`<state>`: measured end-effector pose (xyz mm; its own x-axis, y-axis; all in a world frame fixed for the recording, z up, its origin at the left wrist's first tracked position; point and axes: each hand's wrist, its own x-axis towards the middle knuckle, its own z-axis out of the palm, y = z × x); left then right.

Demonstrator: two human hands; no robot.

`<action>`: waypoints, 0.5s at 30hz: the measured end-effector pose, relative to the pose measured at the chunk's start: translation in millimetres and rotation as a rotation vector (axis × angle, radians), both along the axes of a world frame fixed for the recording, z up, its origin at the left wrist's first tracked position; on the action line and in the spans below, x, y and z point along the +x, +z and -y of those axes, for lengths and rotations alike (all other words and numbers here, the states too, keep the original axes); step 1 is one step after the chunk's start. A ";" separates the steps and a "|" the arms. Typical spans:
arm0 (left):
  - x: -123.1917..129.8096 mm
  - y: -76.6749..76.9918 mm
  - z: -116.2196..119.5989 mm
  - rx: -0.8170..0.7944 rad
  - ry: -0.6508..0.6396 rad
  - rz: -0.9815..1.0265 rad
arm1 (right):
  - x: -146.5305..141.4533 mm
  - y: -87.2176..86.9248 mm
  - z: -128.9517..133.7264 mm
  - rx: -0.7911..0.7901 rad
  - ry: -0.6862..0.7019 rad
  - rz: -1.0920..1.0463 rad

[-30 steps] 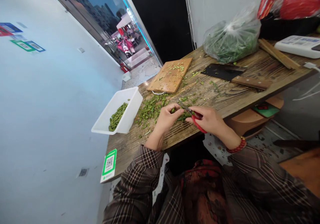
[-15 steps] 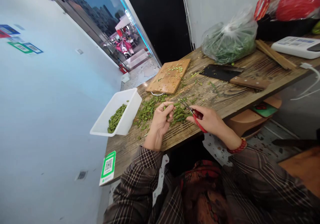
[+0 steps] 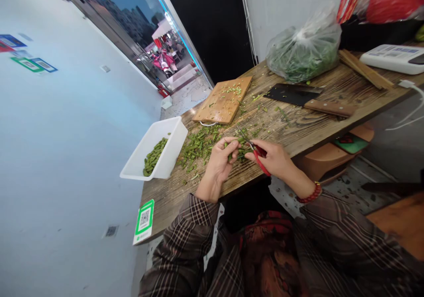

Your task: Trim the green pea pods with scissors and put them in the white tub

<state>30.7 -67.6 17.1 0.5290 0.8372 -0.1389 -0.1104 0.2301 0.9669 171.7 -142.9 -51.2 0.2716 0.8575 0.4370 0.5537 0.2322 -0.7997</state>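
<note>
My left hand [image 3: 221, 162] is closed on a green pod [image 3: 240, 141] whose end sticks out toward the scissor blades. My right hand [image 3: 275, 158] grips red-handled scissors [image 3: 261, 162], their blades pointing up and left beside the pod. Under and around both hands lies a heap of green pods and trimmings [image 3: 198, 144] on the wooden table [image 3: 159, 200]. Left of the heap, a white tub [image 3: 177, 149] holds many green pods [image 3: 154, 158].
Behind the heap lies a cutting board [image 3: 223, 100] with green bits. A cleaver [image 3: 298, 96], a tied bag of greens [image 3: 304, 52] and a white device [image 3: 392, 58] stand farther right. A QR sign [image 3: 144, 221] is at the table's left corner.
My left hand has shifted slightly right, closer to the scissors. My right hand has moved a little left, and the pod end now sits at the blades.
</note>
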 end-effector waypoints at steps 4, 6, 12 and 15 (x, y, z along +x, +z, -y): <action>0.8 2.1 -4.7 -0.013 -0.016 -0.019 | 1.2 -1.5 -0.3 -0.013 0.013 0.022; -1.1 6.9 -10.9 -0.019 -0.016 -0.010 | 2.6 -1.6 -0.6 -0.008 0.022 0.010; -16.4 22.7 -36.9 -0.026 0.071 0.021 | 12.6 -6.7 -1.9 0.003 -0.035 -0.242; -20.9 15.9 -41.4 0.078 0.002 -0.102 | 16.4 -9.9 -3.6 0.016 -0.029 -0.331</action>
